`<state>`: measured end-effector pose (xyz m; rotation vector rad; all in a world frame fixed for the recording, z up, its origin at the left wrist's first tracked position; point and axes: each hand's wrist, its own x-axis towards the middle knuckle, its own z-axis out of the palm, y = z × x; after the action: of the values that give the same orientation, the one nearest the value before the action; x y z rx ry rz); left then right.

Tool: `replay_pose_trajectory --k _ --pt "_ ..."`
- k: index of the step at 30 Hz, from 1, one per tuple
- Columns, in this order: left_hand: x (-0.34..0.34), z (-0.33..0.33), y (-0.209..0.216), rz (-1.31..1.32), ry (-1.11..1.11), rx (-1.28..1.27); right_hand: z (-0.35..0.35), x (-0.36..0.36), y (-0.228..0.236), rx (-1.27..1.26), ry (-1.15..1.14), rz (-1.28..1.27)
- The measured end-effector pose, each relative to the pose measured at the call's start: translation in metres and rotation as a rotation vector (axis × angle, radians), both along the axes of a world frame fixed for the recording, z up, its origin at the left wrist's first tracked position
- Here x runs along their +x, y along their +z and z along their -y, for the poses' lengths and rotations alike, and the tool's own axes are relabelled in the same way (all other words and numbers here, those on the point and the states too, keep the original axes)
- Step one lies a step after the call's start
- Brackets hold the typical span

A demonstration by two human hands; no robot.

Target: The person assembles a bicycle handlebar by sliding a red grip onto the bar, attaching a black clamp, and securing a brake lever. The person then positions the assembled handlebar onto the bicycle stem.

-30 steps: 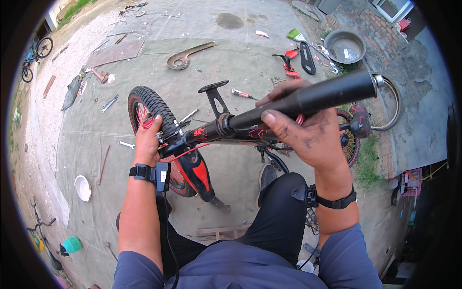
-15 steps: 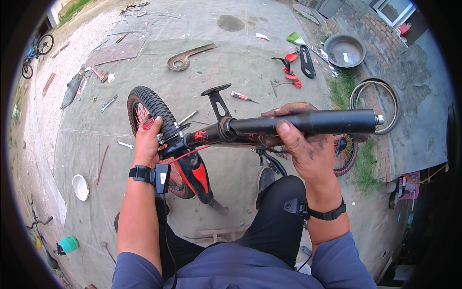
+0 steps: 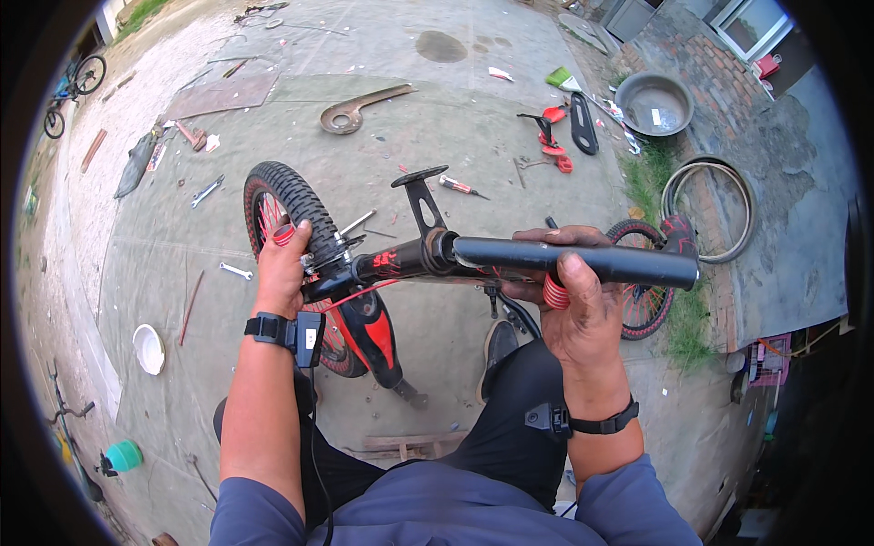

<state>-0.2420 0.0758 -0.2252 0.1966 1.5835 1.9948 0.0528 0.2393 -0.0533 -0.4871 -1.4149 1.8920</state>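
My left hand (image 3: 281,268) is closed beside the knobbly front tyre (image 3: 291,200), with a red ring-like piece (image 3: 284,235) between thumb and fingers. The black and red bicycle frame (image 3: 391,262) lies just right of it. My right hand (image 3: 583,314) is wrapped round a thick black tube (image 3: 583,261), its thumb on top. Under the tube, a red piece with pale stripes (image 3: 555,293) shows between that hand's fingers. The tube's near-left end sits at the frame's round collar (image 3: 442,246); I cannot tell whether they are joined. A flat black bracket (image 3: 423,200) stands up from there.
A screwdriver (image 3: 464,187), wrenches (image 3: 208,191) and a rusty chain guard-like plate (image 3: 350,114) lie on the ground. Red and black parts (image 3: 551,136), a metal basin (image 3: 655,104) and loose tyres (image 3: 710,209) are on the right. A white bowl (image 3: 148,349) stands left.
My right hand has tipped the tube, its right end lower and further left, so the end bolt no longer shows. The red striped piece has come into sight under it. My left hand has barely moved.
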Motion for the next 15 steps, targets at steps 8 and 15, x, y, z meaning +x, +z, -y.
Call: replay_pose_trajectory --k 8,15 --pt "-0.003 0.001 -0.007 -0.016 -0.013 0.005 0.009 0.005 -0.008 -0.01 0.037 -0.067" --pt "-0.004 0.001 -0.01 -0.03 -0.001 -0.011 0.016 0.002 -0.015 -0.031 -0.029 -0.129"
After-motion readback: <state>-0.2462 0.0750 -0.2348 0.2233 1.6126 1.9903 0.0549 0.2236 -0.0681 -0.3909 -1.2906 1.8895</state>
